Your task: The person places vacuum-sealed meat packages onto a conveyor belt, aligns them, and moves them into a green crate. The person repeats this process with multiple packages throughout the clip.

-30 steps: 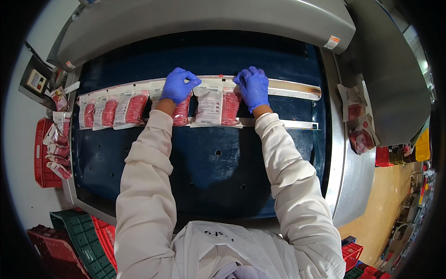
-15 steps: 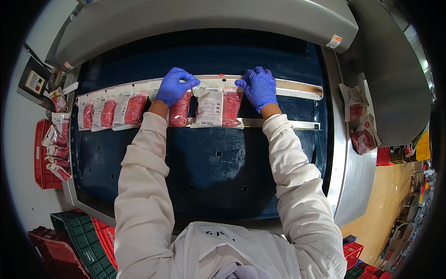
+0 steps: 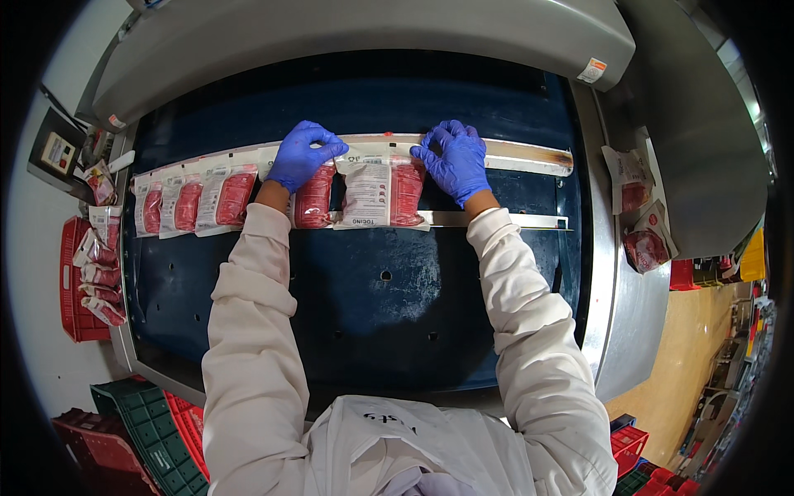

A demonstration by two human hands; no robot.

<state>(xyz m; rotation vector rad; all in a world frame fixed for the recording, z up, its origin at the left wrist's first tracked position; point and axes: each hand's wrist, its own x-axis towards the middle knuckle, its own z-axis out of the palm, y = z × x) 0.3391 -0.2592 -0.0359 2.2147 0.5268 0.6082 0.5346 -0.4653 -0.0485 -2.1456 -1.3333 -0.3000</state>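
Note:
My left hand (image 3: 304, 157), in a blue glove, pinches the upper left corner of a vacuum pouch of red meat (image 3: 368, 194) that has a white printed label. At the pouch's upper right corner, the gloved fingers of my right hand (image 3: 453, 163) are closed on the edge. The pouch lies with its top along a long metal bar (image 3: 529, 157) and its lower end on a thinner rail (image 3: 513, 221). Beneath my left wrist sits another meat pouch (image 3: 313, 201), partly covered. Further left, several similar pouches (image 3: 225, 196) line up along the same bar.
A dark blue machine bed (image 3: 389, 331) lies under the bars, with a grey metal lid (image 3: 372, 37) above its far side. Two meat packs (image 3: 648, 238) rest on the right metal ledge. Packs lie at a red crate (image 3: 73, 281) on the left; green crates (image 3: 153, 422) stand lower left.
The view has shifted slightly. Both hands stay at the pouch's top corners, and my right hand has moved a little left and nearer.

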